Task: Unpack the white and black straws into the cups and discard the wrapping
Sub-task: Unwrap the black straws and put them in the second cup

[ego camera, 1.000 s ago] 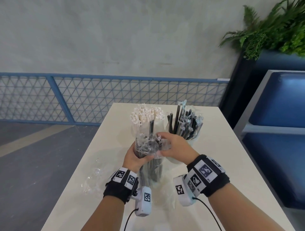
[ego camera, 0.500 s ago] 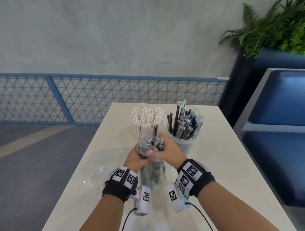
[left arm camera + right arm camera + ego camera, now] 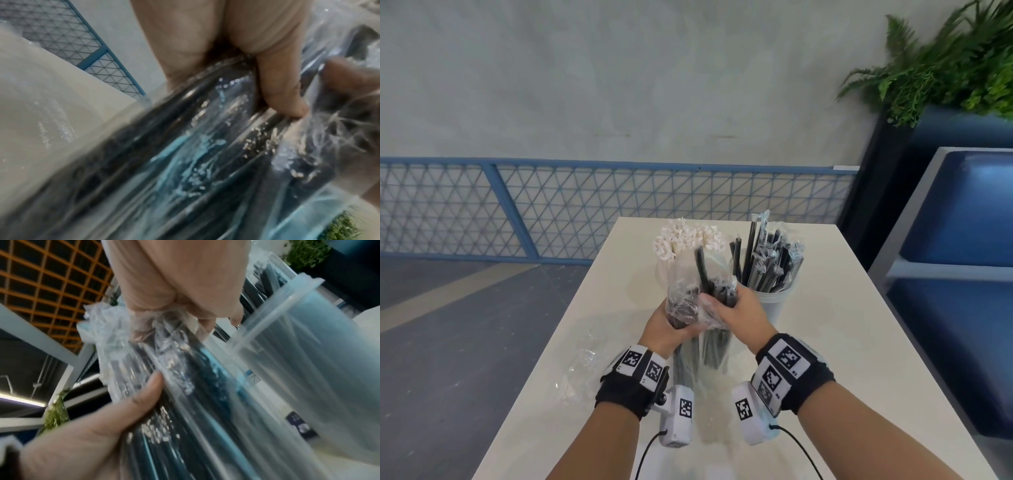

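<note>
Above the counter (image 3: 842, 342), the left hand (image 3: 666, 325) grips a clear wrapping (image 3: 683, 291) of black straws (image 3: 714, 346); the right hand (image 3: 743, 313) pinches its top; two cups (image 3: 774, 305) of straws stand just behind; no readable writing, only square black-and-white markers on the wristbands (image 3: 787, 371)

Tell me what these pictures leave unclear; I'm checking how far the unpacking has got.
- Bag opening: in the head view the right hand and crumpled plastic cover the top of the bag of black straws.
- Straw count in the bag: both wrist views are blurred.
- White straw cup: the bag hides its body.
- Wrapper on the table: clear, its outline is faint.
</note>
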